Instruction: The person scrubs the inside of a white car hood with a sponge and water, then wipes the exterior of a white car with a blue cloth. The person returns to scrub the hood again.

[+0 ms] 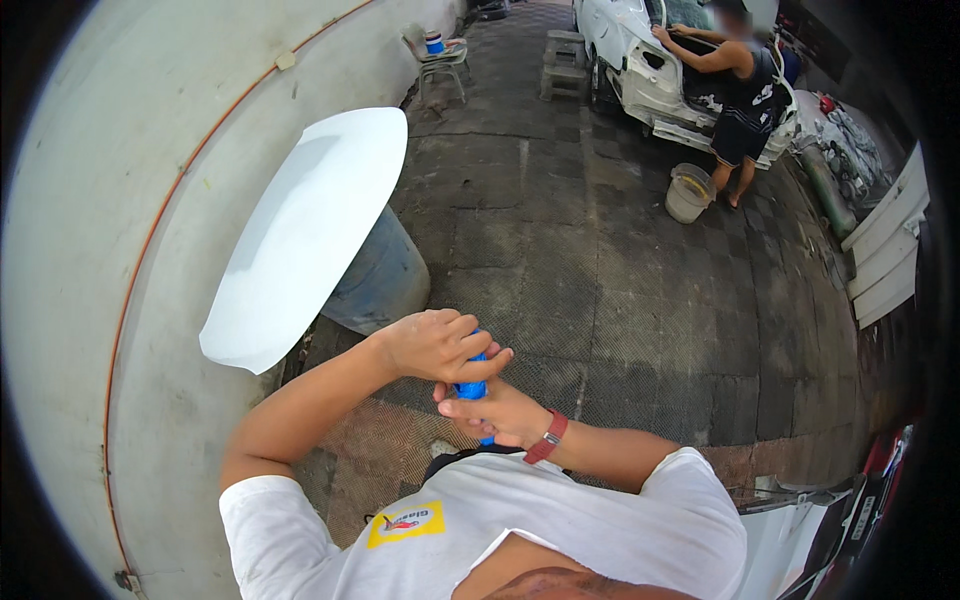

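Close in front of my body, my left hand [435,345] closes from above around the upper part of a blue tube-shaped object [470,389]. My right hand [500,412], below it and with a red band on its wrist, wraps the lower part of the same object. The fingers cover much of it, so its exact kind does not show. Beyond my left forearm, a large white curved panel [310,235] lies on top of a blue-grey drum [385,275]. Neither hand touches the panel.
A pale wall [70,260] with an orange conduit [150,240] runs along the left. A chair [443,65] holding a paint can [434,42] stands farther off. At the back right, another person [740,85] leans over a stripped white car [640,75] near a bucket [690,193].
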A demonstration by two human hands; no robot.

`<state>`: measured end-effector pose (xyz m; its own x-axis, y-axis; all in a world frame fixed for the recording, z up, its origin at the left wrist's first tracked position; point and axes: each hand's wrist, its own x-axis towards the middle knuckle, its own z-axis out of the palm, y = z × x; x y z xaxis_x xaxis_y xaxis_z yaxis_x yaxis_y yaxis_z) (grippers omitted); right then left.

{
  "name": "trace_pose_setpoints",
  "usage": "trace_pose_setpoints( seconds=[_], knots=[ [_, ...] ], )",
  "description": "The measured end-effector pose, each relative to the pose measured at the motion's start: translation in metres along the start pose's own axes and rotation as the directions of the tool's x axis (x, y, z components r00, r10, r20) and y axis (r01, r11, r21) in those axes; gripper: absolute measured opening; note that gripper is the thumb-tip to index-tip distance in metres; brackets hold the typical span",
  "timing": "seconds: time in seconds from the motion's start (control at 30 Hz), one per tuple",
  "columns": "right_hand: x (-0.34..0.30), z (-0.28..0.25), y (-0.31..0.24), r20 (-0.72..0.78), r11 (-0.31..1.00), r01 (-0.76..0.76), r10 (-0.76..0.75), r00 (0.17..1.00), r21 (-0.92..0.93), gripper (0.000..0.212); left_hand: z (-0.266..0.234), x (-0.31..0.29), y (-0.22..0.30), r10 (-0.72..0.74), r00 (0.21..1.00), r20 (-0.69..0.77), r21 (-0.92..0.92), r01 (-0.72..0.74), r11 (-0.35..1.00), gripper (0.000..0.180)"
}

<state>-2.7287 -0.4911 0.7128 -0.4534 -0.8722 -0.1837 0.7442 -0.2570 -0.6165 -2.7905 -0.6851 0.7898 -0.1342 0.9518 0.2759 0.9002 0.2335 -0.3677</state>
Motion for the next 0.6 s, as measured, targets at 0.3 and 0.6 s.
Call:
trace_pose_setpoints(
  seconds=[0.3,0.6],
  knots=[
    [0.077,-0.137,0.042,-0.281,0.512,0.092,-0.603,0.746,-0.854,0.027,0.106,0.002,0.004,-0.353,0.797,0.490,0.070,0.368,0.927,0.019],
    [0.079,-0.180,0.006,-0.270,0.067,-0.326,-0.731,0.627,-0.943,0.032,0.173,0.017,0.003,-0.677,0.525,0.515,0.105,0.746,0.658,0.010]
  ],
)
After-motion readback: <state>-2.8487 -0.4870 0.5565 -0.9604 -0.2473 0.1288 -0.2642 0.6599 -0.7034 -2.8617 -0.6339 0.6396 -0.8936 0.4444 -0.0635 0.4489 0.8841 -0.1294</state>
